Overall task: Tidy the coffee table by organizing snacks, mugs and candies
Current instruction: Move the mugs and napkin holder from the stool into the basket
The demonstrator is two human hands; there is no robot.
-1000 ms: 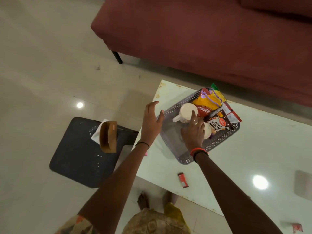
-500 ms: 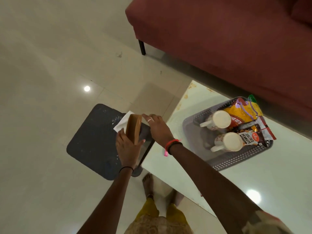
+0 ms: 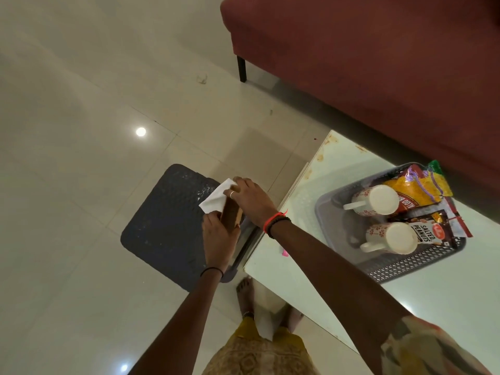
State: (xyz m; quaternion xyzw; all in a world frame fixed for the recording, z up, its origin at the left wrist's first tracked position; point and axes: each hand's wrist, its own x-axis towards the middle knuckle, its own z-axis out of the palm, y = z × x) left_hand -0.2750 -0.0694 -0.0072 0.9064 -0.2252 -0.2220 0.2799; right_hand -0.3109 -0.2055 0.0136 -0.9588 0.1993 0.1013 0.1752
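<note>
Squinting at my feed: left hand [image 3: 216, 236] grips a brown holder [image 3: 230, 218], mostly hidden, over the dark stool [image 3: 162, 212]; right hand [image 3: 250, 201] pinches its white napkin [image 3: 213, 199]. Mugs [image 3: 378, 199] and snack packets [image 3: 418, 188] lie in the tabletop basket [image 3: 405, 269].

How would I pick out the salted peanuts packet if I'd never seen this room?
Start at the pale coffee table beside the red sofa, then find the grey perforated basket on it. Inside, the salted peanuts packet is the dark brown one beside the nearer mug; the bag behind it is yellow.
</note>
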